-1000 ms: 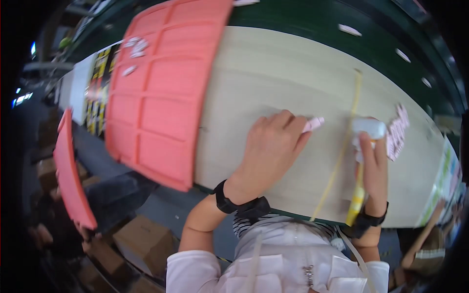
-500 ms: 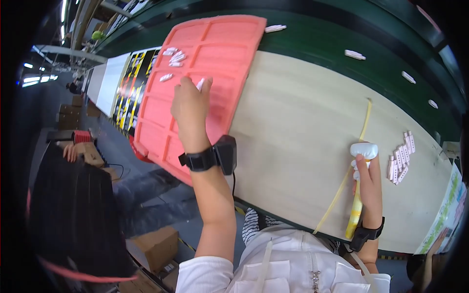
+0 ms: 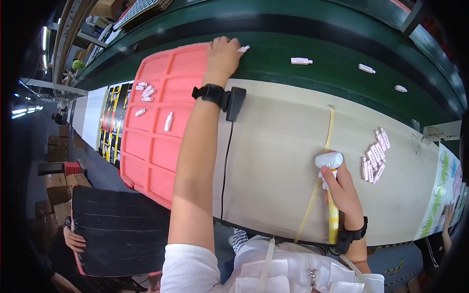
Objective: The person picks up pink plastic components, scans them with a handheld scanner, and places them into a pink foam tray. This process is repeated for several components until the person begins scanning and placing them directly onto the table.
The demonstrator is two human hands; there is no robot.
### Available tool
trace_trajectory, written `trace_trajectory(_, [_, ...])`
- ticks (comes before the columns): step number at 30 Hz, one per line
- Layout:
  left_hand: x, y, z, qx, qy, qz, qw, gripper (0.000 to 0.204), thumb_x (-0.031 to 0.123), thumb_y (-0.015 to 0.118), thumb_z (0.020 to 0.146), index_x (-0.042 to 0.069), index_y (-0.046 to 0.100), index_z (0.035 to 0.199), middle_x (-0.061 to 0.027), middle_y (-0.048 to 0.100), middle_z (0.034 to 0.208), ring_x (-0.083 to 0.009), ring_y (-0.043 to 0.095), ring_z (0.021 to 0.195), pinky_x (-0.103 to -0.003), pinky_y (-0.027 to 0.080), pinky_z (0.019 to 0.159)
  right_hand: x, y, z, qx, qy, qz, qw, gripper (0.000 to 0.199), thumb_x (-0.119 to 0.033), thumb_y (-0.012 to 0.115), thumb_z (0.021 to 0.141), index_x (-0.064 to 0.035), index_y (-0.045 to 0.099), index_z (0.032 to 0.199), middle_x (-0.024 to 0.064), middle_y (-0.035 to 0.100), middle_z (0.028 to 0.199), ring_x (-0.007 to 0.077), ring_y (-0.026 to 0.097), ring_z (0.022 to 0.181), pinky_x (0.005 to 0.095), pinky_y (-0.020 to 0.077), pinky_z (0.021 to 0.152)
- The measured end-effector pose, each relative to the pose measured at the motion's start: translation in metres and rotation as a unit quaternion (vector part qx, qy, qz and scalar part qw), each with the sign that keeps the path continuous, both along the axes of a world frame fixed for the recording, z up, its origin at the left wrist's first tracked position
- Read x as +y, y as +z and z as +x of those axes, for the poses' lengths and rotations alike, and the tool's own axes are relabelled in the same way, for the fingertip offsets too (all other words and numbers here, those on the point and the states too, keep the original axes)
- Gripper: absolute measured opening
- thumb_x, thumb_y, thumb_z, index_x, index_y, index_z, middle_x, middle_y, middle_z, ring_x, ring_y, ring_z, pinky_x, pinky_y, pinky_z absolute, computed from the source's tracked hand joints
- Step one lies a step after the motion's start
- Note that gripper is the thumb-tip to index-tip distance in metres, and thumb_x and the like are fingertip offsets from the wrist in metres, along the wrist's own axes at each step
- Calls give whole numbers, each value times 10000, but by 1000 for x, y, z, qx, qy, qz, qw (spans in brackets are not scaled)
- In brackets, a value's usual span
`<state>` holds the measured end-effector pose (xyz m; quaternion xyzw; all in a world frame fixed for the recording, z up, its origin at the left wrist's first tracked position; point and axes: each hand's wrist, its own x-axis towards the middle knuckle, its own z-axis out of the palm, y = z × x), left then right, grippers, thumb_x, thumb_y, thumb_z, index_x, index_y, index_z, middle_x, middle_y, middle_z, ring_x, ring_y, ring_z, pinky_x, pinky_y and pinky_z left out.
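Note:
My left hand [image 3: 223, 57] reaches over the far right corner of a pink foam tray [image 3: 168, 151] to the green belt. Its fingers close on a small pale-pink plastic piece [image 3: 243, 49] with a narrow tip. Several like pieces lie in the tray: a cluster [image 3: 147, 93] at the far left, and a single piece [image 3: 168, 122] in another compartment. My right hand [image 3: 341, 188], low over the beige worktop, grips a mallet-like tool [image 3: 333, 219] with a yellow handle and a white, wrapped-looking head.
More pale pieces lie on the green conveyor belt [image 3: 273, 73]. A group of pale pieces [image 3: 373, 158] rests on the worktop [image 3: 273, 161] right of my right hand. A yellow strip [image 3: 312, 202] crosses the worktop. At lower left another person's hand [image 3: 74, 240] holds a large black panel [image 3: 122, 232].
My left hand has moved from above the tray to the belt, leaving a piece in the tray and closing on another. The black panel has shifted. My right hand still holds the tool.

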<state>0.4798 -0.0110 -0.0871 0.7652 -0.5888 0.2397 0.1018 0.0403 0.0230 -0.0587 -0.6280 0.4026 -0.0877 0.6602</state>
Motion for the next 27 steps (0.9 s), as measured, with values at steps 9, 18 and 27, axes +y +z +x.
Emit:
trace_trajectory(9, [134,22,-233,417,-124,24,900,115,72,710,865,9,644,936,-149,623,933,-353,636,862,-469,522,707,7,10,0,25,-50,-69,996,321,-184,485,1074,-81,472,1377,25,567,921,77,521,664,221,414,506])
trace_trajectory(18, [151,5,-248,417,-110,10,902,229,31,735,836,68,726,1062,-98,609,907,-296,615,822,-422,517,722,25,33,31,50,-6,-161,986,341,-178,489,1068,-51,446,1381,57,609,919,105,554,709,251,428,608])
trace_trajectory(27, [159,4,-245,452,-116,49,883,321,19,721,851,81,719,1166,-98,599,922,-285,593,833,-409,498,746,18,25,38,127,22,-157,979,319,-194,495,1070,-24,443,1334,94,631,848,186,607,696,316,469,647])
